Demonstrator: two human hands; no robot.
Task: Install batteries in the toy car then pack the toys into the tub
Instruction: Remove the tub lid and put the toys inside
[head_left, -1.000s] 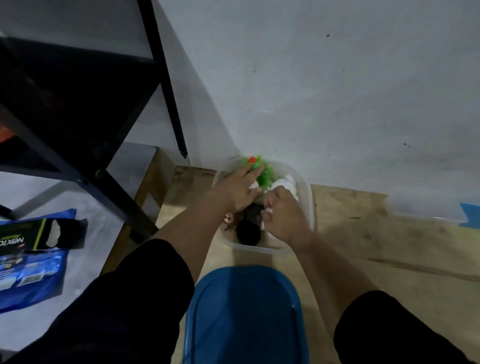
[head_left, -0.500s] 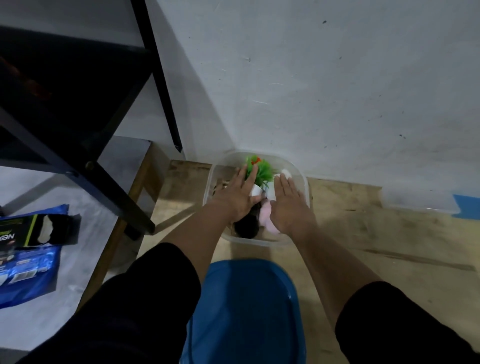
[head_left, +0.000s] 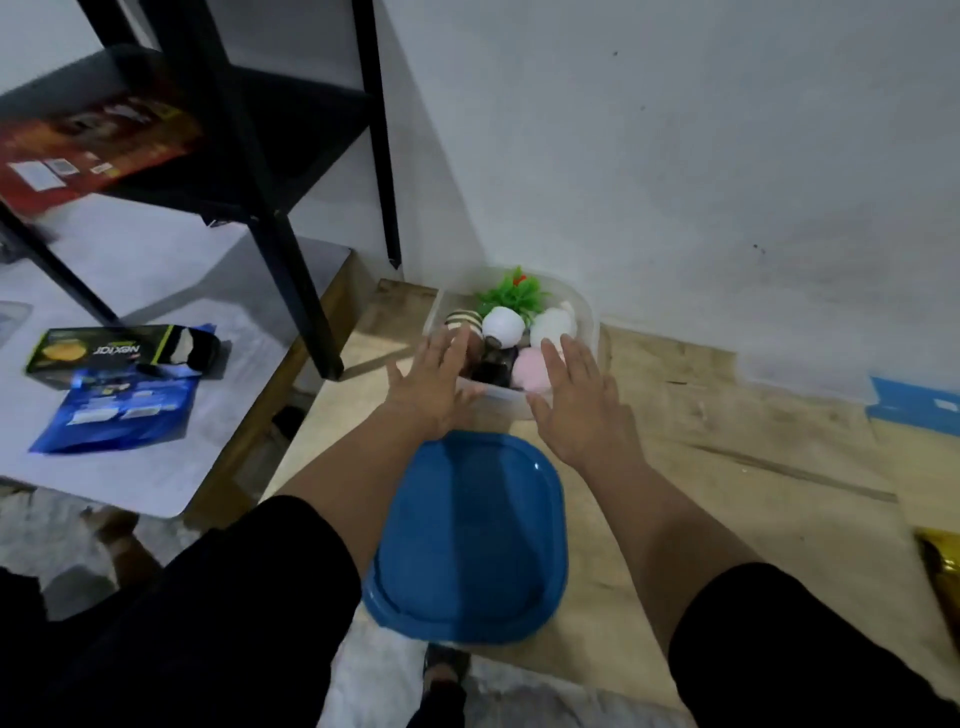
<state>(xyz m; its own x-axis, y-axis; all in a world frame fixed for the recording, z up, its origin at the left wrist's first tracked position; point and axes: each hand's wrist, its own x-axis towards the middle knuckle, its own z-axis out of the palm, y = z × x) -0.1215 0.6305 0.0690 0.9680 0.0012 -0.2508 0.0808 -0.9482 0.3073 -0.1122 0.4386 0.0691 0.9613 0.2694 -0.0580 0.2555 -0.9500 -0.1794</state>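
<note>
Head view, looking down: a clear tub sits at the far edge of a wooden worktop, against the white wall, its long axis running left to right. Packed inside are a green plastic plant at the back, a striped ball, a white ball, a white plush toy, a pink plush toy and a dark toy low in the middle that may be the car; which way it points cannot be told. The left hand and right hand hang flat over the tub's near rim, fingers spread, each grip released and holding nothing. A blue lid lies on the worktop just nearer than the tub, between the forearms, long axis toward the wall. To the left, a lower grey table carries a black-and-green box and a blue pouch, with a black metal rack standing over it and a red box on its shelf. The tub's near wall is hidden behind both hands, and a gold object is cut off at the right edge.
</note>
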